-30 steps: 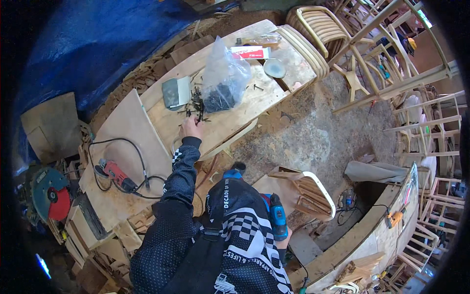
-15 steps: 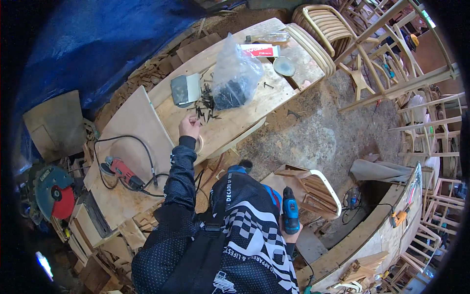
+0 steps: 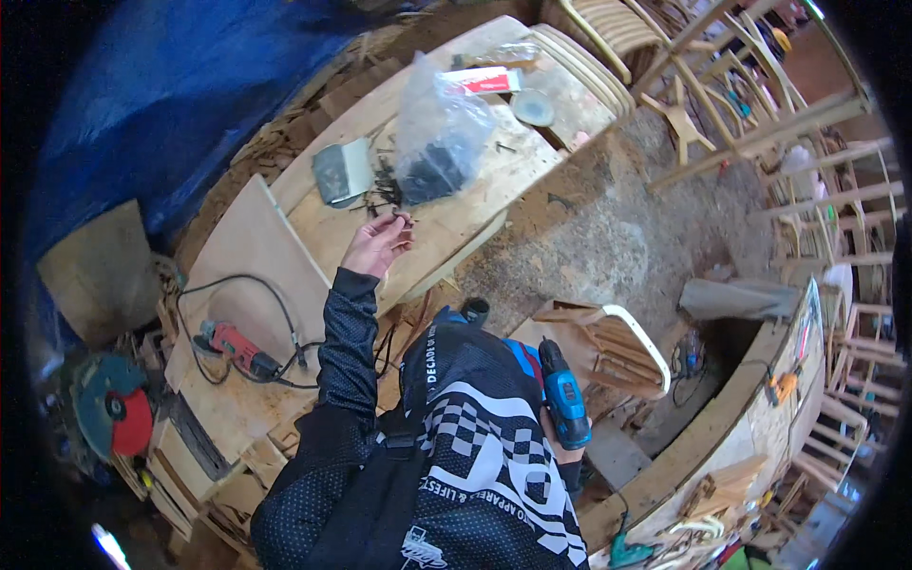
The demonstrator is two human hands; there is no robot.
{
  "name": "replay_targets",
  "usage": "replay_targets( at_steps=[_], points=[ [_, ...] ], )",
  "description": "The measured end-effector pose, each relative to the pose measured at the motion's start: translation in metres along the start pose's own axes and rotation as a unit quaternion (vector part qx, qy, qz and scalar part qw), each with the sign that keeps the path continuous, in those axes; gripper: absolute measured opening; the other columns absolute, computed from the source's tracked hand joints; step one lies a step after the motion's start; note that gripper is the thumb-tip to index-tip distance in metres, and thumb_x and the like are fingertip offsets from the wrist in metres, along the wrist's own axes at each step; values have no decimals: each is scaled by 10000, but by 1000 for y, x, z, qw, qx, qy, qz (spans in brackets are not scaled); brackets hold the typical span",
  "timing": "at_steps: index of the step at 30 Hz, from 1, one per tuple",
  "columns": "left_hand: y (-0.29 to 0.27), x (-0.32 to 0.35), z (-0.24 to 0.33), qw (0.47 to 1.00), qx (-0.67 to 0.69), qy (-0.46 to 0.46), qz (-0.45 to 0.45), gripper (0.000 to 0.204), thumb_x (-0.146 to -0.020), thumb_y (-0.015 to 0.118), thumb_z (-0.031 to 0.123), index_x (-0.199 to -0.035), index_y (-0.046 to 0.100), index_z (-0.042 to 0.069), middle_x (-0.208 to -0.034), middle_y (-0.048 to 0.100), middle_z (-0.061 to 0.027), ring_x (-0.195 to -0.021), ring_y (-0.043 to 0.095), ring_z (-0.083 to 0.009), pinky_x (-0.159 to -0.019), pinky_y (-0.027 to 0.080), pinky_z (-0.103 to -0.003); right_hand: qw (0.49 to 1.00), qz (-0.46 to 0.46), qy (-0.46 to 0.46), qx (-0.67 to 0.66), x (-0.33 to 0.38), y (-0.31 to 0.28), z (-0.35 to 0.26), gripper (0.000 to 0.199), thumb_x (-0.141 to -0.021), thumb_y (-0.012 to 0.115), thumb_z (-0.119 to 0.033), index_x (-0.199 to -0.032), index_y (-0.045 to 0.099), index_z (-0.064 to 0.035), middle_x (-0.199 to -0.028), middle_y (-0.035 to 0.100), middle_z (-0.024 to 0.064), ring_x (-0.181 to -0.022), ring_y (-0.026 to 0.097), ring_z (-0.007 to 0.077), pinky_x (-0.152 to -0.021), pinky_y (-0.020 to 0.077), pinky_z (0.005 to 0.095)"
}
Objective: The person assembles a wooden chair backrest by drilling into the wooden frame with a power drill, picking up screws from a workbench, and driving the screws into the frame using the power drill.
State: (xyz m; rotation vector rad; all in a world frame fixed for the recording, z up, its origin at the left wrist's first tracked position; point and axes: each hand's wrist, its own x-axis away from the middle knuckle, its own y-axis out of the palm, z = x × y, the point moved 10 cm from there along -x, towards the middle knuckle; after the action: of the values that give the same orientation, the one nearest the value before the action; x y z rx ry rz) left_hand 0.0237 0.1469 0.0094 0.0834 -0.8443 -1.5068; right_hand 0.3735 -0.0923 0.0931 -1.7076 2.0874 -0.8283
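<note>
Left hand [image 3: 377, 244] raised over the wooden surface [image 3: 475, 204], palm up, fingers [image 3: 397, 228] loosely curled and part spread, tips closing on what look like a few small dark screws; too small to confirm a firm pinch. Loose pile of dark screws [image 3: 385, 185] on the surface at 12 o'clock from the fingers, just beyond the tips, no single long axis to the heap. Clear plastic bag [image 3: 439, 133] holding more dark hardware at 1 o'clock, touching the pile's edge. Grey rectangular block [image 3: 342, 171] at 11 o'clock, just beside the pile. Right hand [image 3: 562, 446] well apart at 5 o'clock, low by the torso, wrapped round the grip of a blue cordless drill [image 3: 562, 399], chuck pointing upward in the view. Left hand by far the nearer to the screws. Red power tool [image 3: 237, 349] with black cord on a lower board at 8 o'clock. Red-and-white tube [image 3: 486, 81] and round lid [image 3: 533, 106] at the far end of the surface.
</note>
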Motion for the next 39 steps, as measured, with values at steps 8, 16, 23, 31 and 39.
replay_targets(
  at_steps=[8,16,23,31,39],
  points=[
    [99,-21,-82,988,-61,-40,-138,120,-862,585,119,-886,588,2,-807,619,-85,-710,587,-152,-667,471,-275,979,132,132,-77,25,-23,15,201,-722,724,-148,-862,626,-40,-779,640,91,-697,614,216,-671,465,327],
    [119,-15,-222,931,-253,-217,-151,147,-875,565,133,-934,596,1,-764,596,-42,-615,580,-106,-542,469,-215,908,227,289,-202,68,-21,63,184,-713,712,-134,-828,627,-18,-704,633,83,-617,599,149,-600,466,288],
    [172,-106,-355,933,-244,-135,-229,225,-958,385,218,-842,472,45,-807,586,-47,-722,556,-105,-647,452,-245,858,266,393,-198,58,32,178,231,-715,708,-144,-884,604,-25,-749,633,86,-642,607,168,-600,474,302],
    [256,-188,-513,883,64,-247,-394,101,-877,535,56,-969,570,32,-881,598,-73,-814,582,-170,-716,483,-285,902,308,299,-46,29,101,327,201,-700,712,-136,-762,547,-38,-668,575,55,-595,572,173,-571,460,298],
    [285,-210,-549,787,39,-225,-573,133,-901,499,121,-969,569,30,-990,583,-125,-916,571,-258,-861,446,-424,874,311,333,170,39,152,418,257,-660,746,-185,-798,555,-82,-631,550,41,-517,523,228,-520,446,342]
  ],
)
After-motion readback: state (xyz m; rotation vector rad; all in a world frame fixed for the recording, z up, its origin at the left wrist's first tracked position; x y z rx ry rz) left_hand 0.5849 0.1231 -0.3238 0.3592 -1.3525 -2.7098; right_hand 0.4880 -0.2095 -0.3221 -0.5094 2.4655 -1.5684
